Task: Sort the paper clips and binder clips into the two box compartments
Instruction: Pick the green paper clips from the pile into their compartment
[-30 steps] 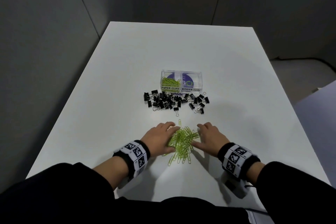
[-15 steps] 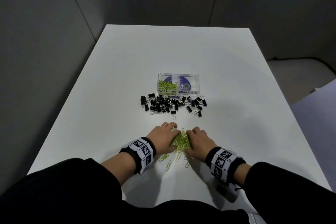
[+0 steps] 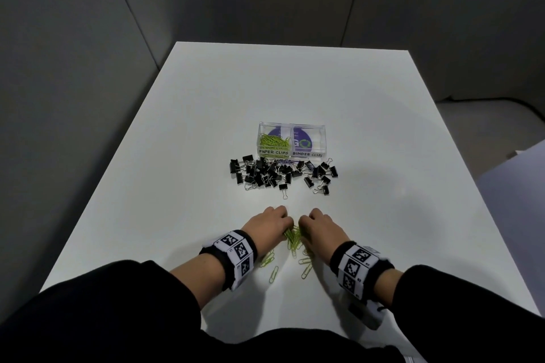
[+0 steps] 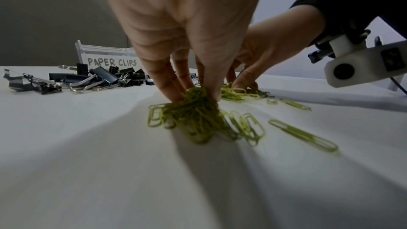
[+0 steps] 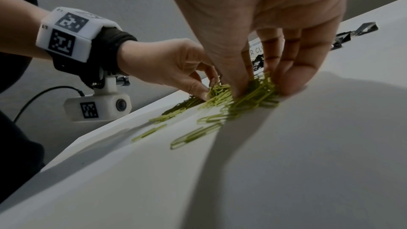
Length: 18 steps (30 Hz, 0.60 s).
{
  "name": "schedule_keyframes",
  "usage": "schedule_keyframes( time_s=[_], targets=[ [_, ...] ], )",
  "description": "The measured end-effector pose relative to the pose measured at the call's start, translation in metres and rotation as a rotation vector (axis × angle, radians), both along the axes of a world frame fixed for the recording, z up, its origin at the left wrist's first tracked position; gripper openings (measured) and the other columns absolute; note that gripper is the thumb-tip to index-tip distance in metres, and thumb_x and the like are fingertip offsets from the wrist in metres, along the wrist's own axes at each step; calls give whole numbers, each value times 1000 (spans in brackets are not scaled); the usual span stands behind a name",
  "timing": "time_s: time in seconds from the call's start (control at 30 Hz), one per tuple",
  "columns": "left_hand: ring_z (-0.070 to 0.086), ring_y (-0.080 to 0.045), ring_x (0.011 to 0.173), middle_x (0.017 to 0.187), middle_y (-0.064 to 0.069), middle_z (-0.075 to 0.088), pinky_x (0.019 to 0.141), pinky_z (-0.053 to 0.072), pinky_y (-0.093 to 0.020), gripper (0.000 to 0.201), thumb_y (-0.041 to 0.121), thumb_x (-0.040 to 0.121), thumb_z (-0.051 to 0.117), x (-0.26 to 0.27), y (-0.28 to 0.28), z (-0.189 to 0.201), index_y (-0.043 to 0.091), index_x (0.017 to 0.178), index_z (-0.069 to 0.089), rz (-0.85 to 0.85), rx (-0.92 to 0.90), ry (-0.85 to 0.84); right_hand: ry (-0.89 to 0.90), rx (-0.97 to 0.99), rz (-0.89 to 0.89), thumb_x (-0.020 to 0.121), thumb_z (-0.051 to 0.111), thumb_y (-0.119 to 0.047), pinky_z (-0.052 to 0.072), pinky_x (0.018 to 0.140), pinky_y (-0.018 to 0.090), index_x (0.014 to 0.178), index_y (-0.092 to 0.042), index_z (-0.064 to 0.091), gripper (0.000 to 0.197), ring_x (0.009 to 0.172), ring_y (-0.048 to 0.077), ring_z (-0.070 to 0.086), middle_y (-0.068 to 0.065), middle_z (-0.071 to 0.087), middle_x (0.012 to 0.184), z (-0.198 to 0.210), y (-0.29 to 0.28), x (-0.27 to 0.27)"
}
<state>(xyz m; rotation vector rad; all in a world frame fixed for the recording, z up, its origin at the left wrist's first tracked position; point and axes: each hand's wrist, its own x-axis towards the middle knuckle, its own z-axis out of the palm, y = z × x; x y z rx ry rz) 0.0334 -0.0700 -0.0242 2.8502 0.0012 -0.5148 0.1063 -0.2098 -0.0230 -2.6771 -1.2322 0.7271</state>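
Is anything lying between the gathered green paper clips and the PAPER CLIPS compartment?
Yes. The black binder clips are spread on the table directly before the box, between it and the paper clips both hands grip.

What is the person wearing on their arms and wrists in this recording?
Long black sleeves cover both forearms. Each wrist carries a black band with a white blocky cuff printed with square black-and-white markers. Under each cuff hangs a small white camera housing, also marker-tagged, with a thin black cable. Both hands are bare.
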Motion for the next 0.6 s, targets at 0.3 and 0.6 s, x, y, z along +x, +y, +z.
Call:
schedule_keyframes(
  time_s=[0.3,0.6],
  targets=[
    [53,-30,103,119,-11,48,85,43,-37,32,26,90,56,6,9,2,8,116,52,62,-84,80,15,19,32,92,45,-12,47,79,39,109,-5,54,20,96,34,55,16,50,114,-5,4,13],
    [54,-24,108,118,-8,56,89,41,-31,27,21,91,55,8,20,9,13,117,57,115,-208,100,154,10,-40,89,55,-11,46,93,34,112,-8,57,23,105,29,54,12,51,118,2,6,27]
  ],
)
